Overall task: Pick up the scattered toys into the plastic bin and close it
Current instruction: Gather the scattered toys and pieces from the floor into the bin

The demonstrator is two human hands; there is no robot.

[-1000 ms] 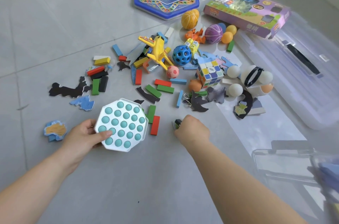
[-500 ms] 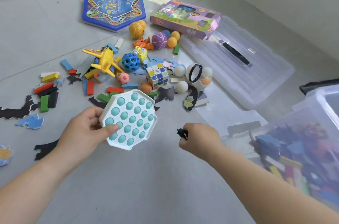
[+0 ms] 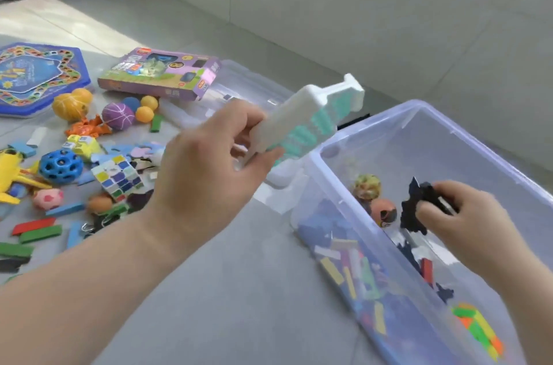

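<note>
My left hand [image 3: 209, 167] grips the white pop-it toy with teal bubbles [image 3: 308, 122], held edge-on and blurred, just left of the clear plastic bin [image 3: 335, 164]. My right hand [image 3: 457, 218] is inside the bin, closed on a dark puzzle piece [image 3: 414, 209]. Several blocks, puzzle pieces and two small balls [image 3: 375, 200] lie in the bin. Scattered toys remain on the floor at left: a cube puzzle [image 3: 118, 179], a blue holed ball [image 3: 59, 165], a yellow plane [image 3: 12, 176], a purple ball [image 3: 118, 116].
A purple toy box [image 3: 161, 74] and a blue hexagonal game board [image 3: 33, 77] lie at the back left. The clear bin lid [image 3: 248, 86] rests on the floor behind my left hand. A grey wall runs along the back.
My view has swung right to the bin. My left hand carried the pop-it up and right toward the bin rim. My right hand moved with the dark piece into the bin.
</note>
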